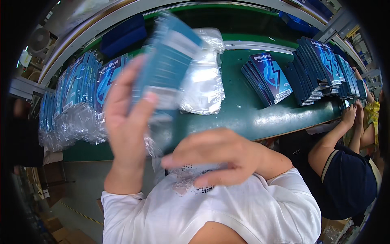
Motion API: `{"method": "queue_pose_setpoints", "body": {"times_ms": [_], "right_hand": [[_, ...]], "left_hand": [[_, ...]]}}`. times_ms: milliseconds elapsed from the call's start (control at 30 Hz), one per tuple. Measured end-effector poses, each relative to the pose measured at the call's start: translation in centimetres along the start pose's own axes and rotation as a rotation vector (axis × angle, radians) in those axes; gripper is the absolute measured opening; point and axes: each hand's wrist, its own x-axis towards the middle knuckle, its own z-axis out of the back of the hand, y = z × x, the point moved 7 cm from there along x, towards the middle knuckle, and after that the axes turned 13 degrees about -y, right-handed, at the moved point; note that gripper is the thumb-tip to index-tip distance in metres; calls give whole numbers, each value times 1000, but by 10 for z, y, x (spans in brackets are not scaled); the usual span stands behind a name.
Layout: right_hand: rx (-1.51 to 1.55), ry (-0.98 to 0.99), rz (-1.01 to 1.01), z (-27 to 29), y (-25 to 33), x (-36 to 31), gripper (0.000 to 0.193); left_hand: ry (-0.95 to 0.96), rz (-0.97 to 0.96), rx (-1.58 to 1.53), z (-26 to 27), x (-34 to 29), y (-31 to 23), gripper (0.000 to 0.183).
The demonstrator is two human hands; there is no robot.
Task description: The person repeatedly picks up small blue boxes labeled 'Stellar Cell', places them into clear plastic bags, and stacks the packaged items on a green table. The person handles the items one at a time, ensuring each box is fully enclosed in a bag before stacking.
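Observation:
My left hand (129, 110) is closed around a flat blue battery box (164, 65), held up over the left part of the green table. The box is smeared by motion, and clear plastic film (154, 138) trails below it. My right hand (215, 156) is held in front of my chest. It is blurred, with thumb and fingers apart and nothing between them. Just beyond the box lies a stack of clear plastic bags (203, 87). Leaning together to the left of my left hand are several bagged blue battery boxes (79, 83).
Unbagged battery boxes (270, 77) lean in a row on the green table (239, 122), with longer rows (321, 67) farther right. A blue bin (124, 35) stands at the back left. At the right edge, a co-worker's hands (352, 114) are close to the boxes.

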Motion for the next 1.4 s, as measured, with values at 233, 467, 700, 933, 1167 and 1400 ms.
{"method": "queue_pose_setpoints", "body": {"times_ms": [233, 467, 700, 933, 1167, 1400], "right_hand": [[-243, -143, -269, 43, -25, -16, 37], [-416, -400, -255, 94, -7, -20, 30], [-1586, -691, -90, 180, 2, -32, 60], [-1567, -759, -130, 185, -14, -46, 68], [231, -915, -552, 128, -43, -60, 51], [603, -556, -914, 63, -72, -63, 47]], "left_hand": [[-50, -642, 1277, 53, 18, -17, 39], [-108, -696, 1497, 59, 21, -12, 42], [404, -726, 990, -16, -23, -1, 20], [677, -643, 1057, -23, -11, 93, 19], [485, -411, 923, -23, -10, 83, 15], [358, -439, 779, -17, -2, 80, 12]]}}
